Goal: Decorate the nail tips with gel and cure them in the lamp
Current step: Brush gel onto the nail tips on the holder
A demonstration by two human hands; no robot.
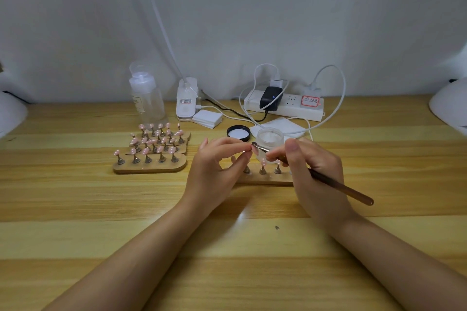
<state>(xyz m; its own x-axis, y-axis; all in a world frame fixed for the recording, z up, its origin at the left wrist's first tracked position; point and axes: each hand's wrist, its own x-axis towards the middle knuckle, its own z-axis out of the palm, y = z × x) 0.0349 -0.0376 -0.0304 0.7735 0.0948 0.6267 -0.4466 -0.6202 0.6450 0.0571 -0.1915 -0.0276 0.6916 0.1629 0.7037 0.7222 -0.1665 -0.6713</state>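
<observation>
My right hand [310,174] grips a brown-handled brush [341,187] whose tip reaches left toward my left hand [217,166]. The left fingertips pinch a small nail tip on its stand [246,151], lifted above a wooden holder [267,180] where three more pink nail tips [262,162] stand on metal pegs. An open frosted gel jar [270,140] sits just behind the hands, its black lid [238,133] lying to the left. Several pink nail tips fill three wooden holders [151,166] to the left.
At the back stand a clear pump bottle [145,98], a small white lamp [186,100], a stack of white wipes [207,118] and a power strip [285,105] with chargers and cables. White rounded lamp bodies [449,106] sit at both table edges.
</observation>
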